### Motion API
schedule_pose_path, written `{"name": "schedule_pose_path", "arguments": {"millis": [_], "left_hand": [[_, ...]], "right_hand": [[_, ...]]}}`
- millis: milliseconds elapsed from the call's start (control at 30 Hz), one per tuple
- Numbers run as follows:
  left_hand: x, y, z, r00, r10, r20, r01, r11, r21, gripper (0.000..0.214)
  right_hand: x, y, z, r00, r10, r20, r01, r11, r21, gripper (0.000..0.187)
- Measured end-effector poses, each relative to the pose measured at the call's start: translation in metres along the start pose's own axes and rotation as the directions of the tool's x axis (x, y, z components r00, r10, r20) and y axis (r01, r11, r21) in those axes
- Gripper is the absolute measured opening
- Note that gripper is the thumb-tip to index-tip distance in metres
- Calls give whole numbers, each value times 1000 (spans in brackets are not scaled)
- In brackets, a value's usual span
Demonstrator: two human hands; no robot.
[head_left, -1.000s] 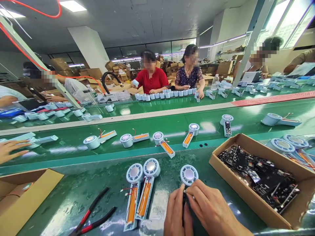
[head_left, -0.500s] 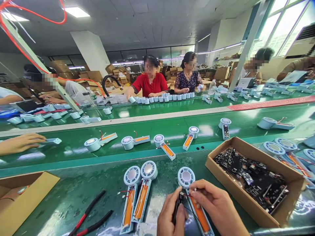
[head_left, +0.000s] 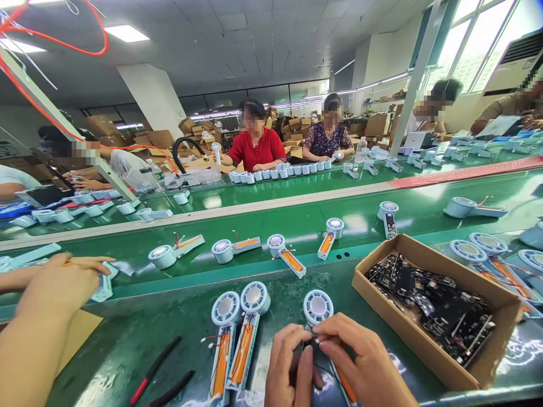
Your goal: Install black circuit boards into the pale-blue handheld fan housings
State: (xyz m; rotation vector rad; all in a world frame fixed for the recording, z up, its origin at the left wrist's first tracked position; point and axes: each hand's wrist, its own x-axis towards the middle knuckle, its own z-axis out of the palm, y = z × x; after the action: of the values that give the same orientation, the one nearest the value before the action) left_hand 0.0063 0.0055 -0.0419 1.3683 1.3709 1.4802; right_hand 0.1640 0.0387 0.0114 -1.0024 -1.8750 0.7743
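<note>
In front of me lies a light-blue handheld fan [head_left: 318,308] with its handle open and an orange battery [head_left: 345,384] inside. My left hand [head_left: 286,367] is closed around a small black circuit board, mostly hidden by the fingers. Thumb and forefinger of my right hand [head_left: 365,362] pinch a small wire connector [head_left: 315,340] against the board's end, above the fan's handle. Whether the plug is seated cannot be seen. Just left lie two more opened fans [head_left: 226,308], side by side, with red wires and orange batteries.
A cardboard box [head_left: 399,333] of black circuit boards stands at right, with more fans [head_left: 469,251] behind it. Red-and-black-handled pliers [head_left: 156,367] lie at left. A co-worker's hands [head_left: 59,288] reach in there. Several fans [head_left: 275,243] lie on the green belt [head_left: 254,217]; co-workers sit beyond.
My hands have come closer together, and the board is now more covered by my fingers. At left, a co-worker's arm has reached in over the yellowish box. Across the belt, a co-worker has raised a fan.
</note>
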Motion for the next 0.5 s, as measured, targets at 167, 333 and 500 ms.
{"name": "schedule_pose_path", "arguments": {"millis": [167, 333, 500], "left_hand": [[3, 10, -3, 995, -92, 45, 92, 996, 6, 37], [8, 13, -7, 992, -74, 103, 76, 997, -12, 33], [8, 8, -5, 994, -91, 65, 98, 990, -101, 36]], "right_hand": [[-3, 2, 5, 1000, 21, 7, -20, 994, -112, 13], [0, -3, 7, 990, -140, -7, 138, 981, -136, 18], [1, -5, 5, 986, -168, -16, 164, 976, -141, 23]]}}
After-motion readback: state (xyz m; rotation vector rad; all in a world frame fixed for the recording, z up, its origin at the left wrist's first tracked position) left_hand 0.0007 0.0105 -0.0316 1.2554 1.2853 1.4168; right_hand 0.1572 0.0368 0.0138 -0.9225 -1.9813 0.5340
